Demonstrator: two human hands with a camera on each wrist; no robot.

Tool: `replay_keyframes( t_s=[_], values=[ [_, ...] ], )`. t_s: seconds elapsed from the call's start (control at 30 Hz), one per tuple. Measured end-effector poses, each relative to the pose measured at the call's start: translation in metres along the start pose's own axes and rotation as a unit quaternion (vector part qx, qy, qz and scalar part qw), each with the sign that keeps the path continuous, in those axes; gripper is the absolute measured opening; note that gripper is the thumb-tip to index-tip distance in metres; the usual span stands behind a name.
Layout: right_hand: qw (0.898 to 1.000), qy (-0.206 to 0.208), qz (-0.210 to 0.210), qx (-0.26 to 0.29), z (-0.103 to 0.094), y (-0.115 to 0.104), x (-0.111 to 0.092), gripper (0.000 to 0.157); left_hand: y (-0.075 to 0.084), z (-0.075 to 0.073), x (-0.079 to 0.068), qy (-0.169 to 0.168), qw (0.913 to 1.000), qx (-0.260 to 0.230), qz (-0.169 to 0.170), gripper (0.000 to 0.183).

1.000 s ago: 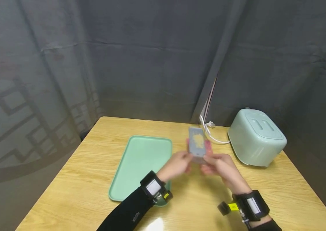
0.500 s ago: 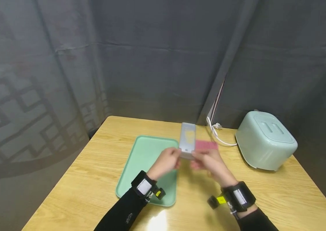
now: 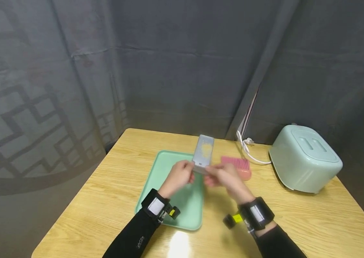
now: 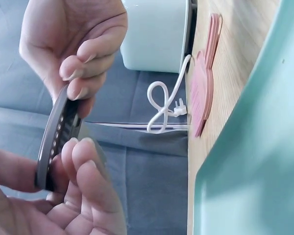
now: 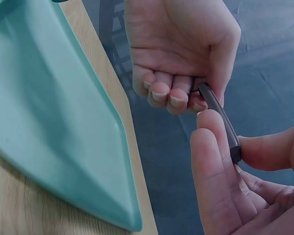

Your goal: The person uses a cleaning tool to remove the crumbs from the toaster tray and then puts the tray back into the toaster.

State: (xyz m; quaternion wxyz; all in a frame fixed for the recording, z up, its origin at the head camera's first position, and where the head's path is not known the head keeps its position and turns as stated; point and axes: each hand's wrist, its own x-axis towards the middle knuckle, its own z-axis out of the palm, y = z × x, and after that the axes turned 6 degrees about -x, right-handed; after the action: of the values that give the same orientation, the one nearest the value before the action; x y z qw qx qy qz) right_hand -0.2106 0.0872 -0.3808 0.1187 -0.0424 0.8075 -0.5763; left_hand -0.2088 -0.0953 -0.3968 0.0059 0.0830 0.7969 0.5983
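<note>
A flat grey rectangular case (image 3: 202, 153) with a pale yellowish patch on its top is held in the air, tilted, over the right edge of a mint-green tray (image 3: 186, 211). My left hand (image 3: 179, 176) pinches its near left corner, thumb on top. At the near right corner my right hand (image 3: 228, 177) pinches it too. In the left wrist view the case shows as a dark edge (image 4: 51, 137) with a row of small light dots. Its contents, if any, cannot be told. A pink ridged item (image 3: 238, 166) with a handle lies right of the tray, partly behind my right hand.
A mint-green toaster (image 3: 304, 159) stands at the table's right back, its white cord (image 3: 254, 159) and plug lying to its left. Grey curtains (image 3: 182, 79) hang behind the wooden table (image 3: 104, 200).
Both hands have carried the case leftward, from beside the tray to over its right edge. The pink item has come into fuller view. The head view has turned slightly left.
</note>
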Motion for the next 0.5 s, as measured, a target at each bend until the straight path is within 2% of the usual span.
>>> replay_keyframes(
  t_s=[0.13, 0.27, 0.5],
  values=[
    [1.0, -0.003, -0.008, 0.003, 0.009, -0.005, 0.005, 0.028, -0.001, -0.004, -0.001, 0.032, 0.9995, -0.007, 0.002, 0.036],
    [1.0, -0.003, -0.01, 0.005, 0.021, -0.013, 0.01, 0.025, -0.004, -0.008, -0.001, 0.084, 0.996, -0.03, 0.004, 0.036],
    [1.0, -0.006, -0.009, 0.02, 0.048, -0.03, 0.02, 0.021, -0.012, -0.014, 0.005, 0.191, 0.9799, -0.057, 0.009, 0.035]
  ],
)
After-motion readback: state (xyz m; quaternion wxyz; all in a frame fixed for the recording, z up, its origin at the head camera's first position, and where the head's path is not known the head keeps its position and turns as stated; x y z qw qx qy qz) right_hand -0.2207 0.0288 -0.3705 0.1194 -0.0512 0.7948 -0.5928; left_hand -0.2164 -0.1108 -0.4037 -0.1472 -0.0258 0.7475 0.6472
